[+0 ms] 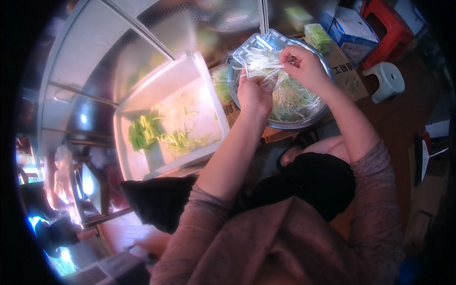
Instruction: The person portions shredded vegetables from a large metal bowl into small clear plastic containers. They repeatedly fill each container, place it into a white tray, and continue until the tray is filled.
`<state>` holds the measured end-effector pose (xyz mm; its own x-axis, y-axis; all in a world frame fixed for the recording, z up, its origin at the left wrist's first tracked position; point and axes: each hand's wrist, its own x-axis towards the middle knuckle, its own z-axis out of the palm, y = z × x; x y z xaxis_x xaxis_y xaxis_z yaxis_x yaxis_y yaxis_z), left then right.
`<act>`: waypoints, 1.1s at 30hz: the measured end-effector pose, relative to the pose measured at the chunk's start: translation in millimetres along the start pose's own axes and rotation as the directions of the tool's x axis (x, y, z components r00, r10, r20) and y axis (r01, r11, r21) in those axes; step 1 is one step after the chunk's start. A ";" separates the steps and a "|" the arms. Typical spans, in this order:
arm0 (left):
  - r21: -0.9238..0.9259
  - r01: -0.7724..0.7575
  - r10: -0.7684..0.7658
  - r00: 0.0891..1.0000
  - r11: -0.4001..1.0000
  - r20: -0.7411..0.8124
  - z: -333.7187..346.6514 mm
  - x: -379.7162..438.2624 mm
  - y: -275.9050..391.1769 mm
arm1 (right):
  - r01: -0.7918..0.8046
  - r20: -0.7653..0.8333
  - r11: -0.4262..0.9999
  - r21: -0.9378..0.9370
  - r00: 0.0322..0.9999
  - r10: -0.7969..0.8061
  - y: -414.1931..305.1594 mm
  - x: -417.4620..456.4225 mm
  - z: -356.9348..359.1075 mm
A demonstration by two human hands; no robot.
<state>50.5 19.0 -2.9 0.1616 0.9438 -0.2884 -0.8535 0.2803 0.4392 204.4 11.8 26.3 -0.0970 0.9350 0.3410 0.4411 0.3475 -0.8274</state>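
A round metal basin (pixel 302 123) in front of me holds a heap of pale yellow-white vegetable shreds (pixel 294 101). Clear plastic trays (pixel 254 44) rest at its far side, with longer white strips (pixel 262 60) piled at them. My right hand (pixel 302 66) pinches some of these white strips between thumb and fingers. My left hand (pixel 255 94) is curled at the near side of the pile, with strips between its fingers; its fingertips are partly hidden.
Left of the basin, a white plastic tub (pixel 171 85) contains cut green stalks (pixel 145 130) and scattered pieces. Packed green stalks (pixel 317 37) lie on cardboard (pixel 351 80) beyond the basin. A white stool (pixel 386 80), a red stool (pixel 392 32) and a blue box (pixel 351 32) stand at right.
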 end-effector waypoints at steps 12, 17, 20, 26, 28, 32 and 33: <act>0.041 -0.040 0.038 0.998 0.998 0.041 -2.1 -1.5 -8.6 | 0.124 -0.185 0.946 0.300 0.980 -0.070 -18.1 17.2 -34.2; 0.132 -0.044 0.040 0.999 0.990 0.031 11.2 -7.1 -9.6 | 0.151 0.135 0.970 -0.191 0.983 -0.127 -0.9 17.7 -17.8; 0.167 -0.042 0.033 0.998 0.985 0.055 8.0 -7.6 -1.5 | 0.246 0.220 0.919 -0.307 0.958 -0.183 -9.2 17.4 -20.2; 0.481 -0.173 0.211 0.977 0.859 -0.026 -15.8 -0.1 -19.5 | 0.052 0.006 0.918 -0.393 0.999 -0.054 -20.0 20.0 -15.4; 0.476 -0.251 0.268 0.963 0.843 0.031 -16.2 -5.7 -38.1 | 0.027 0.012 0.818 -0.575 1.000 -0.025 9.6 16.3 -3.8; 0.347 -0.057 0.052 0.998 0.936 0.024 -20.8 -0.8 -41.9 | 0.138 0.079 0.821 -0.554 0.990 -0.113 -12.2 20.3 25.1; 0.313 -0.054 0.053 0.999 0.948 0.012 -22.9 -1.9 -41.0 | 0.181 0.094 0.834 -0.521 0.984 -0.154 -9.1 21.2 32.5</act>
<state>73.8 1.7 -39.9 0.1222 0.9594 -0.2540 -0.6632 0.2693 0.6983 169.3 30.7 26.6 -0.2472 0.8726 0.4212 0.8156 0.4221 -0.3958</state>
